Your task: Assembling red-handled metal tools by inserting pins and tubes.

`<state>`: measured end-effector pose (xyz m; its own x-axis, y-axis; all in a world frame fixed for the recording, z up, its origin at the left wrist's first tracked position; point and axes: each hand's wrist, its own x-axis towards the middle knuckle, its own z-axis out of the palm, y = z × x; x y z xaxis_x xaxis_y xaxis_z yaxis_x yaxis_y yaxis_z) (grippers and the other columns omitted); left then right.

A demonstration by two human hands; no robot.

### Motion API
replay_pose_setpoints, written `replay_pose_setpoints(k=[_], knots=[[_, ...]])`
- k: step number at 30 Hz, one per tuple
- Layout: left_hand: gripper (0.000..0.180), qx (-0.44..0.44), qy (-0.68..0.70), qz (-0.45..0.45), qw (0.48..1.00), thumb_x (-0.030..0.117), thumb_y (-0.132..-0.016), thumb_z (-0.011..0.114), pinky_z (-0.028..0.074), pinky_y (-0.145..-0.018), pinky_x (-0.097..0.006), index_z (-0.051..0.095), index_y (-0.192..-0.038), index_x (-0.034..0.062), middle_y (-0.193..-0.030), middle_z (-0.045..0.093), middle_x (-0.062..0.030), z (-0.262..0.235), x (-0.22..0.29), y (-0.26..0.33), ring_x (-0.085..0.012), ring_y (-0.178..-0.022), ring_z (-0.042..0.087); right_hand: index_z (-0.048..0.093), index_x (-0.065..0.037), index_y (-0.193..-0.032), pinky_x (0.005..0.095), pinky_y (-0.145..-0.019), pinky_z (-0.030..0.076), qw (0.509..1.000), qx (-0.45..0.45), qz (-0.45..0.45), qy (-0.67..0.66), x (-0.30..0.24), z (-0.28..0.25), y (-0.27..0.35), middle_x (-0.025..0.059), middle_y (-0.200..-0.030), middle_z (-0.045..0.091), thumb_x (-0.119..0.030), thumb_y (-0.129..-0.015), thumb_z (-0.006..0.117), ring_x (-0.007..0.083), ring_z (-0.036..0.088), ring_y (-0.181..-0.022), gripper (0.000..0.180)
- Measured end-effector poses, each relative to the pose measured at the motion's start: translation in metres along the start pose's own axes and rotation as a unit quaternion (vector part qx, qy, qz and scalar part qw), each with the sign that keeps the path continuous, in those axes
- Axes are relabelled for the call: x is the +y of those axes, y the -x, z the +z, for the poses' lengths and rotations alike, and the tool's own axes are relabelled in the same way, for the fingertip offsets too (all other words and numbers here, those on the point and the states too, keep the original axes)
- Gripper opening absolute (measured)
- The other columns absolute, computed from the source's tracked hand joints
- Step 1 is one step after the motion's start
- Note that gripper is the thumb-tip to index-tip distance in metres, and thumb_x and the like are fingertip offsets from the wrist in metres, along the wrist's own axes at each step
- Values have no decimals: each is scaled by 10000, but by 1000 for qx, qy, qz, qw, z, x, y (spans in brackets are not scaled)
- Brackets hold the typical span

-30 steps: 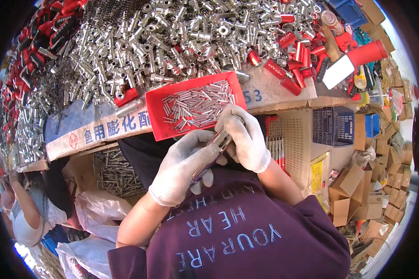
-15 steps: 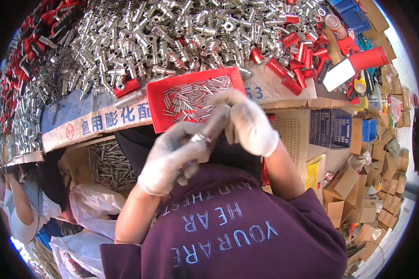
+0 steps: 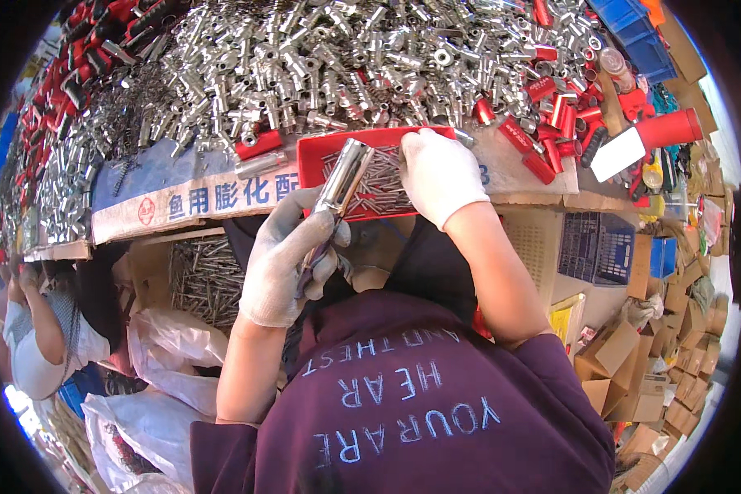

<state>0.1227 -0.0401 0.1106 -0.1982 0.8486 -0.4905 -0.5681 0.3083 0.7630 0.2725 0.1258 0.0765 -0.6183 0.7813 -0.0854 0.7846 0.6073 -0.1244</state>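
A slotted metal tube (image 3: 346,175) tilts up in the grip of the left hand (image 3: 283,265), seemingly to leave its end clear, near a red tray (image 3: 311,161) of pins (image 3: 382,176) on the worktop (image 3: 535,188); whether the right hand (image 3: 441,176) there holds any is hidden.

The gloved left hand (image 3: 280,262) is gripping a slotted silver tube (image 3: 344,176) — its top leaning right — while the gloved right hand (image 3: 438,174) is covering the right end of a red tray (image 3: 309,160) holding thin pins (image 3: 379,179); silver fittings (image 3: 321,70) are crowding the surface (image 3: 523,186) beyond.
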Motion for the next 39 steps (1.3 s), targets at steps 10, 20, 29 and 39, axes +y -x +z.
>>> replay_pose_setpoints(k=[10, 20, 29, 39], knots=[[307, 0, 14, 27, 1000, 237, -964, 576, 273, -341, -166, 519, -1199, 46, -839, 608, -77, -4, 6, 1, -38, -463, 466, 611, 0, -887, 450, -735, 511, 955, 61, -60, -283, -2, -19, 10, 213, -830, 646, -188, -898, 560, 381, 653, -804, 195], [292, 22, -72, 40, 996, 167, -930, 606, 296, -361, -192, 554, -1174, 16, -805, 621, -53, 13, 9, -3, -51, -471, 477, 602, -80, -828, 408, -603, 515, 926, 168, -145, -304, -34, -44, 39, 111, -754, 614, -125, -819, 650, 310, 647, -685, 67], [356, 23, -62, 44, 997, 123, -902, 662, 382, -454, -193, 561, -1223, 8, -789, 631, 0, 15, 0, -4, -32, -562, 528, 610, -112, -838, 357, -551, 531, 929, 258, -161, -213, -45, -33, 48, 45, -855, 643, -141, -811, 675, 250, 659, -661, 76], [303, -55, -38, 113, 991, 116, -909, 651, 372, -454, -195, 576, -1172, -14, -787, 637, -26, 25, 12, 8, -39, -550, 517, 604, 30, -1144, 274, -813, 500, 695, -28, -27, -718, -36, -37, 46, 66, -1024, 673, -183, -861, 699, 119, 631, -917, 367]])
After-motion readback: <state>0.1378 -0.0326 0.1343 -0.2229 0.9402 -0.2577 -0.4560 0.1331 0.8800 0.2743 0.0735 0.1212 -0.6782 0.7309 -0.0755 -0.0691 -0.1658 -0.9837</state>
